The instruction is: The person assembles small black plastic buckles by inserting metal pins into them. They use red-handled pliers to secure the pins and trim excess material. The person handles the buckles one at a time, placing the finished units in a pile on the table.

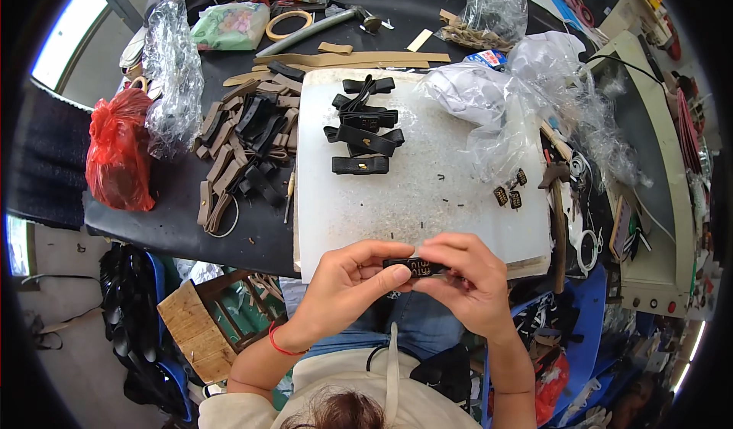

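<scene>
The left hand [347,280] and the right hand [475,284] cover parts of a black strap [421,268] at lower centre, so I can't see its whole length. Dark specks [440,177] on the white board [336,215], mid-frame, are too tiny for me to make out. What sits inside the red plastic bag [118,150] at left, I can't tell. The lower edge cuts off the person's hair [347,412].

Black table [179,230], white board [481,234], heaped brown and black straps [259,127], red plastic bag [118,150]
</scene>
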`<state>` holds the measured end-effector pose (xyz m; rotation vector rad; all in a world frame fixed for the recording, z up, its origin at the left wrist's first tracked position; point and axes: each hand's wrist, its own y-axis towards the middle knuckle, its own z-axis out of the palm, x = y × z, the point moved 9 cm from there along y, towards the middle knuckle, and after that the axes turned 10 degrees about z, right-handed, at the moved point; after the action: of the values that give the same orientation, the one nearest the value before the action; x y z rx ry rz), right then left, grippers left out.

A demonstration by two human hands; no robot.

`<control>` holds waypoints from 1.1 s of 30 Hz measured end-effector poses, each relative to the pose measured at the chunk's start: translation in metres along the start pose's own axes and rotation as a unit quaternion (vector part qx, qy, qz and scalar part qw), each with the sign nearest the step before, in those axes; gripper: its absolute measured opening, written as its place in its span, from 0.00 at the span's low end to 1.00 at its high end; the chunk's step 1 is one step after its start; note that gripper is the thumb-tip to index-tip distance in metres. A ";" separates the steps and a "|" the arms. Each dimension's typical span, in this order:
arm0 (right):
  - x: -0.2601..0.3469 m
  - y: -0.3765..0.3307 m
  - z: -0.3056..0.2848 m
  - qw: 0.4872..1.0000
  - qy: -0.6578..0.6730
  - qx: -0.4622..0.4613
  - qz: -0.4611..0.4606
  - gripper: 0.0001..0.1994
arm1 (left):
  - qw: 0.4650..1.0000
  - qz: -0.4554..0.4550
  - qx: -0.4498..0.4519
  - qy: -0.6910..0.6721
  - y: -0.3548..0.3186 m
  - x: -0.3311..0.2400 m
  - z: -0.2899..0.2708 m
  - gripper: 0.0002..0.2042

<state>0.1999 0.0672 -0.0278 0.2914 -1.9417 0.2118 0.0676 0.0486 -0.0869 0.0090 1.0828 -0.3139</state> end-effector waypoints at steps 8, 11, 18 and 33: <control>0.004 0.011 -0.007 0.999 -0.051 0.012 -0.010 0.20 | 0.991 0.073 -0.059 0.095 0.012 -0.018 -0.011 0.10; -0.039 0.005 -0.073 0.961 -0.142 -0.194 0.138 0.18 | 0.827 0.246 -0.102 0.496 0.030 -0.064 -0.027 0.09; -0.063 0.002 -0.111 0.882 -0.362 -0.302 -0.025 0.09 | 0.650 0.369 -0.145 0.648 0.043 -0.092 -0.010 0.12; -0.016 -0.004 -0.016 0.992 -0.039 -0.121 -0.006 0.14 | 0.973 0.063 0.012 0.224 0.026 -0.006 0.023 0.09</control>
<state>0.2213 0.0696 -0.0366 0.1515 -2.0194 -0.0450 0.0915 0.0717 -0.0752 0.1772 1.5182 -0.2142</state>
